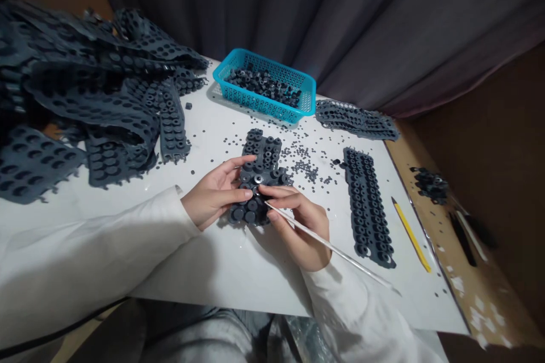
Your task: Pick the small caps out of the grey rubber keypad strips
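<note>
A dark grey rubber sheet covered with round studs lies bent in front of me, near the middle of the white table. My left hand is closed on its left side, with the thumb on top of the studs. A thin white stick is pinched in my right hand, whose fingertips rest at the right side of the same sheet. Another studded piece lies just beyond it. What my fingers do beneath the sheet is hidden.
Dark perforated sheets are heaped at the left. A blue basket holds small dark parts at the back. Tiny dark discs are scattered beyond my hands. At the right are a studded strip and a yellow pencil.
</note>
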Tool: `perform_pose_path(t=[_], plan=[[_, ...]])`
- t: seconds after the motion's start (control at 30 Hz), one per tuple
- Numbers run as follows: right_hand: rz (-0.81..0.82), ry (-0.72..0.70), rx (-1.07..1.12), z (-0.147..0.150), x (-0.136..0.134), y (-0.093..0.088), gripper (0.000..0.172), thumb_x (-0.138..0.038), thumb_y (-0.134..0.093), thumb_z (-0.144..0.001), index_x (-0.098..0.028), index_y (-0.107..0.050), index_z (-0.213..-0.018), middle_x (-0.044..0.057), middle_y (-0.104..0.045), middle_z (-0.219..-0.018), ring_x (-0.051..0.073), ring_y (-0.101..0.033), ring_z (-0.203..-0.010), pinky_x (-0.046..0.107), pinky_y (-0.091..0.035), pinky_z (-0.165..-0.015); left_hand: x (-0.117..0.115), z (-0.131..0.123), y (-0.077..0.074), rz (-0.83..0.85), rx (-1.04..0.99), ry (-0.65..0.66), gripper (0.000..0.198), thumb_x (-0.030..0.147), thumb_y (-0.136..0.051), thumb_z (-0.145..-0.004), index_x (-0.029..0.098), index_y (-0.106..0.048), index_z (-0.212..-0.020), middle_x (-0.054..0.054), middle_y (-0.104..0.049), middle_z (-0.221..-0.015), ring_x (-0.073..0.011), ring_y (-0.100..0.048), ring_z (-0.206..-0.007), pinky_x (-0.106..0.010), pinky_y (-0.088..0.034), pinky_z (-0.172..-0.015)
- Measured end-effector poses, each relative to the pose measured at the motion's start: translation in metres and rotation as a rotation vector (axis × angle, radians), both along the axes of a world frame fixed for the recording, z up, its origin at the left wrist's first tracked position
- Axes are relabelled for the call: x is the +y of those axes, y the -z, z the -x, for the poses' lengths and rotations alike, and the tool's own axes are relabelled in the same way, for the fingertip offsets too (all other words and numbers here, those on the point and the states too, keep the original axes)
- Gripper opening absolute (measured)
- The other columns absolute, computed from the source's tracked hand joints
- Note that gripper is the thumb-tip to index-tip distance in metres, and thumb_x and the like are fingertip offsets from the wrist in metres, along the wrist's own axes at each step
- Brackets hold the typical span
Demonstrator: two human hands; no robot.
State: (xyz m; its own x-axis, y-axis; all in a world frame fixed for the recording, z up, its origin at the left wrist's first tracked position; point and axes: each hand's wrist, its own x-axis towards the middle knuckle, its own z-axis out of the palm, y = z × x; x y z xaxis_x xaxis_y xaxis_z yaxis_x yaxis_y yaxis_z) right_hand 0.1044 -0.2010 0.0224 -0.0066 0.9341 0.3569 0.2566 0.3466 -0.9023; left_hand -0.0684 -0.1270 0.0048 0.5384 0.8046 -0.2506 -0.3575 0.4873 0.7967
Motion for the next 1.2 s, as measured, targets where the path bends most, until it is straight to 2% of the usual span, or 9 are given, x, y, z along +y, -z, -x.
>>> perform_pose_path(t=[0.17,0.47,0.6,0.8,1.0,1.1,1.2], plan=[[0.036,-0.016,0.012,-0.001,-0.001,0.002,0.009,-0.018,-0.066,-0.085,-0.025,-0.066,-0.090,0.007,-0.074,-0.112,0.022,-0.068,-0.106,0.041,-0.054,-0.092,0.000,0.001,0.001,-0.009,0.028,-0.001,0.060,0.014,-0.079,-0.066,0.027,-0.059,-0.121,-0.004,-0.066,-0.107,-0.0242,-0.060,-0.104,-0.035,-0.051,-0.087],[-0.012,-0.038,-0.061,-0.003,-0.001,0.001,0.010,-0.016,-0.063,-0.086,-0.025,-0.063,-0.091,0.008,-0.073,-0.112,0.021,-0.068,-0.107,0.040,-0.056,-0.091,0.000,-0.001,0.000,0.040,-0.004,-0.021,0.058,0.009,-0.081,-0.062,0.024,-0.062,-0.116,-0.004,-0.067,-0.102,-0.0199,-0.063,-0.093,-0.030,-0.052,-0.082],[-0.092,-0.044,-0.185,-0.004,0.000,0.002,0.014,-0.014,-0.062,-0.087,-0.025,-0.062,-0.095,0.010,-0.073,-0.114,0.021,-0.068,-0.107,0.041,-0.057,-0.091,0.000,-0.001,0.000,0.051,0.008,-0.028,0.058,0.009,-0.081,-0.063,0.024,-0.062,-0.116,-0.003,-0.067,-0.097,-0.0188,-0.063,-0.090,-0.029,-0.052,-0.079],[-0.325,-0.050,-0.434,-0.004,0.002,0.013,0.018,-0.013,-0.060,-0.088,-0.024,-0.060,-0.102,0.012,-0.071,-0.117,0.020,-0.069,-0.104,0.038,-0.061,-0.084,0.000,-0.003,-0.004,0.127,0.037,-0.058,0.059,0.005,-0.080,-0.060,0.020,-0.062,-0.115,-0.002,-0.069,-0.094,-0.0150,-0.064,-0.085,-0.023,-0.050,-0.073],[-0.491,-0.022,-0.667,-0.001,0.003,0.021,0.023,-0.007,-0.056,-0.089,-0.015,-0.059,-0.111,0.020,-0.069,-0.118,0.023,-0.068,-0.105,0.038,-0.061,-0.086,0.000,-0.003,-0.006,0.160,0.104,-0.077,0.062,0.005,-0.077,-0.060,0.019,-0.061,-0.117,-0.003,-0.069,-0.094,-0.0162,-0.063,-0.089,-0.023,-0.049,-0.073],[-0.524,-0.037,-0.704,-0.002,0.005,0.024,0.028,-0.006,-0.054,-0.090,-0.015,-0.058,-0.116,0.021,-0.068,-0.120,0.024,-0.068,-0.106,0.039,-0.060,-0.087,0.000,-0.003,-0.006,0.169,0.111,-0.078,0.062,0.005,-0.077,-0.059,0.019,-0.061,-0.117,-0.004,-0.069,-0.096,-0.0179,-0.063,-0.093,-0.024,-0.049,-0.074],[-0.473,-0.052,-0.624,-0.002,0.005,0.025,0.028,-0.006,-0.053,-0.090,-0.017,-0.059,-0.115,0.019,-0.067,-0.123,0.023,-0.069,-0.106,0.037,-0.059,-0.089,0.000,-0.003,-0.006,0.169,0.105,-0.072,0.062,0.005,-0.077,-0.059,0.018,-0.060,-0.118,-0.004,-0.068,-0.097,-0.0181,-0.063,-0.094,-0.024,-0.050,-0.075]])
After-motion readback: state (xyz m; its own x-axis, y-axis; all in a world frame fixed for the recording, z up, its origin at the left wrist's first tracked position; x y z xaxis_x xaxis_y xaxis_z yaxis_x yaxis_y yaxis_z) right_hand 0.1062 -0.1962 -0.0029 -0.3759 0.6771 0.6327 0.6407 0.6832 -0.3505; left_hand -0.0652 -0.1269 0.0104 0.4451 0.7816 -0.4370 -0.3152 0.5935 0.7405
